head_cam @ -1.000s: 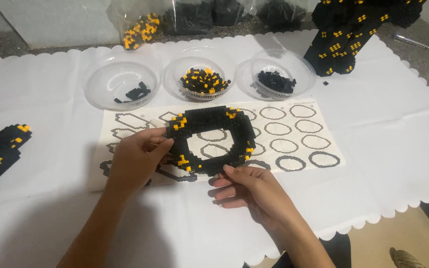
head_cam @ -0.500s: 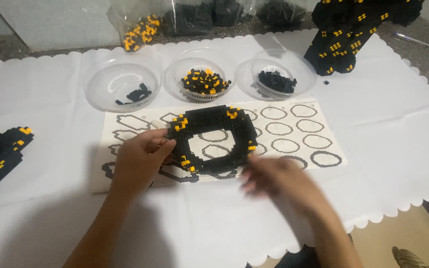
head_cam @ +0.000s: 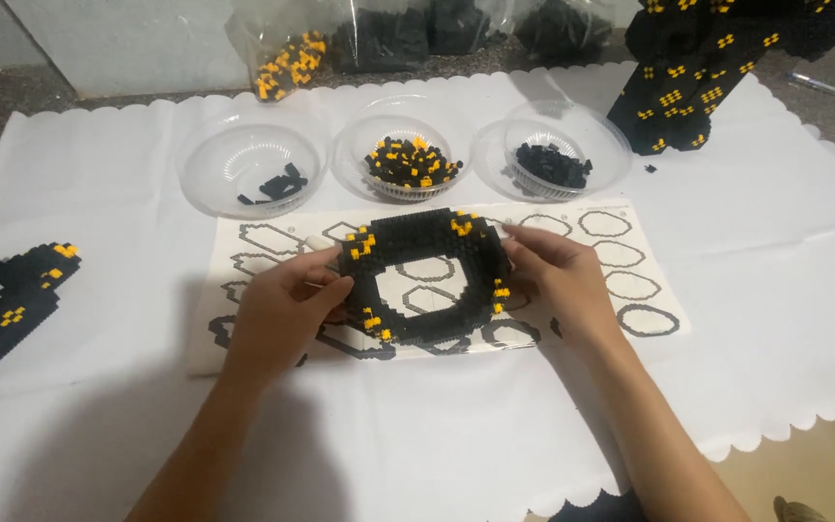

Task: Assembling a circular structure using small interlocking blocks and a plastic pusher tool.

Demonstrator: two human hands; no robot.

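A black ring built of small bricks with yellow specks rests over a printed sheet of ring outlines. My left hand grips the ring's left side. My right hand holds its right side, fingers against the outer wall. The ring's hollow middle shows the sheet beneath.
Three clear bowls stand behind the sheet: a nearly bare one, one with black and yellow bricks, one with black bricks. A tall black-and-yellow build rises at back right, a flat one lies at left. Bags of bricks sit behind.
My right hand moved from the ring's near edge up to its right side and took hold there. The left hand stayed on the left side.
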